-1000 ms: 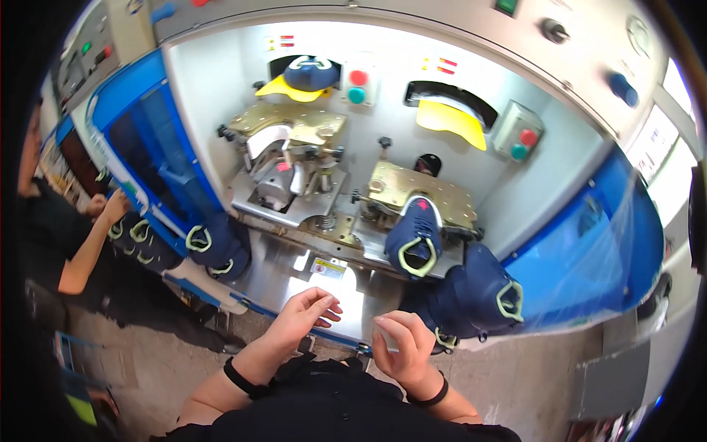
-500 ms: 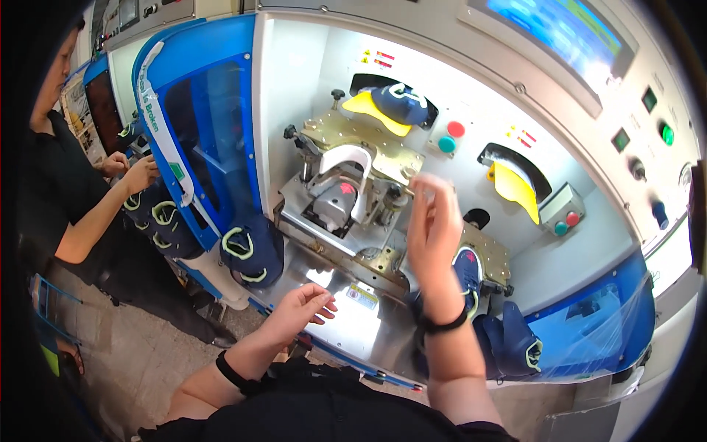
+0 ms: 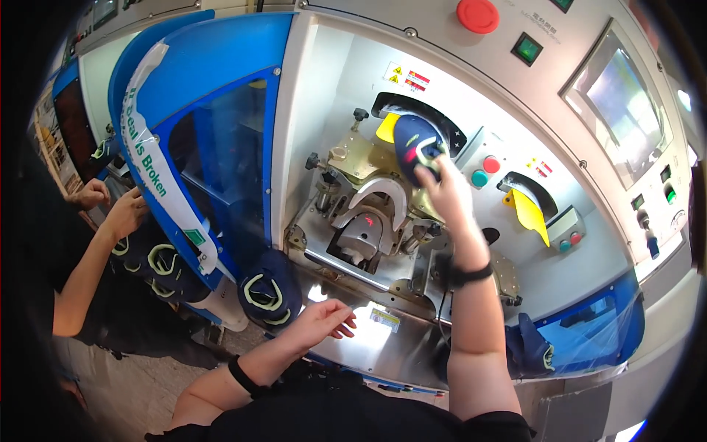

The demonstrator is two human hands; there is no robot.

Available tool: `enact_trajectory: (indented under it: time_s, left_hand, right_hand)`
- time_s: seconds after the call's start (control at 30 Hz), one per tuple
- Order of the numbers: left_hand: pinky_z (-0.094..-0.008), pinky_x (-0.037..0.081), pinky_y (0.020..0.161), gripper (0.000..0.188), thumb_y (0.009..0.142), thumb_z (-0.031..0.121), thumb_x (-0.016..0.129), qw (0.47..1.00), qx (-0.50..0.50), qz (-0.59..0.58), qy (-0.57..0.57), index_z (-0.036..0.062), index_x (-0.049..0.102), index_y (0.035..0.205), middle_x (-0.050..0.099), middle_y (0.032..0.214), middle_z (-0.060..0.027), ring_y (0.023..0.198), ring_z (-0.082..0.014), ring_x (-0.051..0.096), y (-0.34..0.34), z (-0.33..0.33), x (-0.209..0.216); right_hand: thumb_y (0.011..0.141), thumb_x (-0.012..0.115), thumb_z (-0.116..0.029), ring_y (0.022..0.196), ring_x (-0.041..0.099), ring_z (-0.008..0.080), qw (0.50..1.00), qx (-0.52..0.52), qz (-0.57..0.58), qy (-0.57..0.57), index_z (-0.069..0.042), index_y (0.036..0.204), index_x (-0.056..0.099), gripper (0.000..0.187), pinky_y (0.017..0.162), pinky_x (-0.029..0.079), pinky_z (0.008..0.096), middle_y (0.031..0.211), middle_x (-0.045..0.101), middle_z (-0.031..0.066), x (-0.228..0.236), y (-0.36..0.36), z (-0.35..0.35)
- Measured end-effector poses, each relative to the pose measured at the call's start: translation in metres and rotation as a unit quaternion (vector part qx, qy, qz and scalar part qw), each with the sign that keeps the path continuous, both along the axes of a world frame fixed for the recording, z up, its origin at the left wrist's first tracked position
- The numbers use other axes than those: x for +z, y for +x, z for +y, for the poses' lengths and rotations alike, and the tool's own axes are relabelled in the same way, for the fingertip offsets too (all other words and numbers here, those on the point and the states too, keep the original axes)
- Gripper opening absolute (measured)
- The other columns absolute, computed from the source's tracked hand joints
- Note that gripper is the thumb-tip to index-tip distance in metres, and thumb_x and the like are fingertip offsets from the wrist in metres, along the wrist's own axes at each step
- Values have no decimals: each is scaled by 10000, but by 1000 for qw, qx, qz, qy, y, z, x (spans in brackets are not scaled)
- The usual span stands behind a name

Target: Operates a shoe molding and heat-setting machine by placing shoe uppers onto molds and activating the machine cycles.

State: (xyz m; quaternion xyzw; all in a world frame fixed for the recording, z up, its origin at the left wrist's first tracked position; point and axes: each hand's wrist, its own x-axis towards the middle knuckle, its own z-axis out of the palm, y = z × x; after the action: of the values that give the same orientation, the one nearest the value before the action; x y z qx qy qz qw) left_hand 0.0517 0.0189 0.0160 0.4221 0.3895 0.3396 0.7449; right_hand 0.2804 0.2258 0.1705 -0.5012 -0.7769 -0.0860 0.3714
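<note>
- Since the head view is all that covers you now, what do your hands show?

- Right hand (image 3: 445,190) blurred; as far as can be told, you have it closed on the collar end of a navy shoe upper (image 3: 414,138). Upper tilted in front of the black slot (image 3: 458,141), beside the yellow form (image 3: 386,127); whether those two touch, cannot tell. Left hand (image 3: 324,323) empty, fingers loosely curled, over the metal shelf (image 3: 401,353).

- Likeliest trouble for you?

- A slip, I'd judge. You have one hand on what looks like soft material, near its edge. If the collar slides from your fingers, the upper could drop onto the U-shaped pad (image 3: 383,186) or the grey mould (image 3: 361,237) below. Your left hand is too low to catch it.

- Snags?

- Possible. Should the upper catch on the yellow form, a hard pull could stretch your collar edge. Mind the green button (image 3: 480,178) and red button (image 3: 492,164), both near your right hand; a wide swing might press one.

- And your left?

- More navy footwear (image 3: 278,267) near your forearm, by the blue door (image 3: 169,88). A stray elbow could topple it.
</note>
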Motion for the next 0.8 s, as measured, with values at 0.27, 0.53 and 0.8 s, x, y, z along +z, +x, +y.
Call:
enact_trajectory:
  time_s: [0.27, 0.53, 0.8]
  left_hand:
    - [-379, 502, 965, 494, 1024, 383, 504, 971, -42, -233, -36, 70, 419, 1397, 570, 1281, -79, 1114, -201, 625, -15, 26, -17]
    - [-386, 540, 917, 338, 1036, 313, 506, 927, 39, -322, -190, 80, 516, 1281, 613, 1174, -61, 1045, -198, 635, -9, 58, -42]
    - [-400, 505, 979, 357, 1053, 335, 456, 923, 135, -297, -202, 103, 503, 1321, 591, 1177, -27, 1076, -176, 600, -1, 63, -32]
  right_hand:
    - [740, 808, -187, 673, 601, 297, 999, 36, 1, 18, -70, 924, 587, 311, 564, 467, 389, 765, 571, 101, -134, -77, -207]
    - [777, 789, -256, 752, 618, 280, 998, -42, 14, -38, -92, 996, 597, 333, 578, 479, 337, 902, 601, 86, -145, -95, -182]
    - [757, 766, -395, 1257, 457, 431, 998, -16, -3, -53, -162, 1322, 579, 639, 1004, 405, 514, 1409, 461, 160, -123, -99, -145]
